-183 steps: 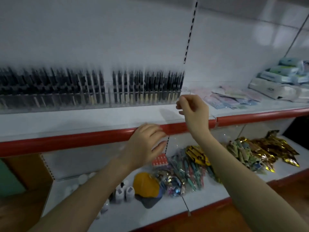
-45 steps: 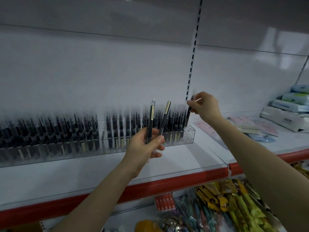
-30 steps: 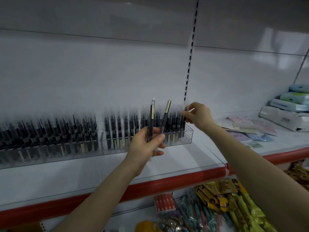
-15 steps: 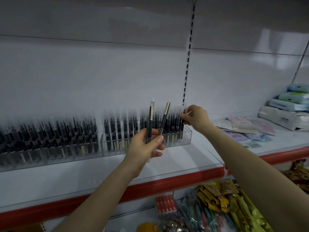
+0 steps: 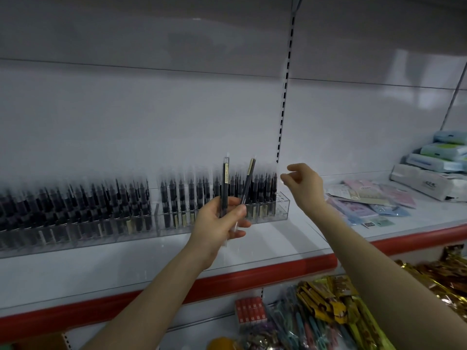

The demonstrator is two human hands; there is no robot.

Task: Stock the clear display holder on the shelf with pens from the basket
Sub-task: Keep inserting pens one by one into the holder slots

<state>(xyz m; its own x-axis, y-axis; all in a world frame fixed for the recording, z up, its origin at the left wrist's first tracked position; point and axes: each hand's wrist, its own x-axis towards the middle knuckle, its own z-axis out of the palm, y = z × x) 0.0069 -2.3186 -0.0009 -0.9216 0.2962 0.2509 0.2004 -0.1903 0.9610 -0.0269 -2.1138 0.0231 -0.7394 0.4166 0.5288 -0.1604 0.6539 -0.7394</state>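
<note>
Head view: at the centre of the frame the left hand [image 5: 217, 226] grips two dark pens, one upright [image 5: 224, 183] and one tilted to the right [image 5: 248, 180], with its fingers curled round their lower ends. The pens are held in front of the clear display holder [image 5: 281, 210], which runs along the back of the white shelf [image 5: 252, 251] from the left edge to just right of centre. The holder is packed with standing dark pens [image 5: 177, 198]. The right hand [image 5: 307, 188] hangs just above and beside the holder's right end, its fingers loosely spread and its thumb apart from them, with nothing in it. Flat pastel packets [image 5: 366, 200] lie on the shelf at right. At lower right, below the shelf's red edge [image 5: 252, 276], are gold and coloured wrappers [image 5: 326, 306].
</note>
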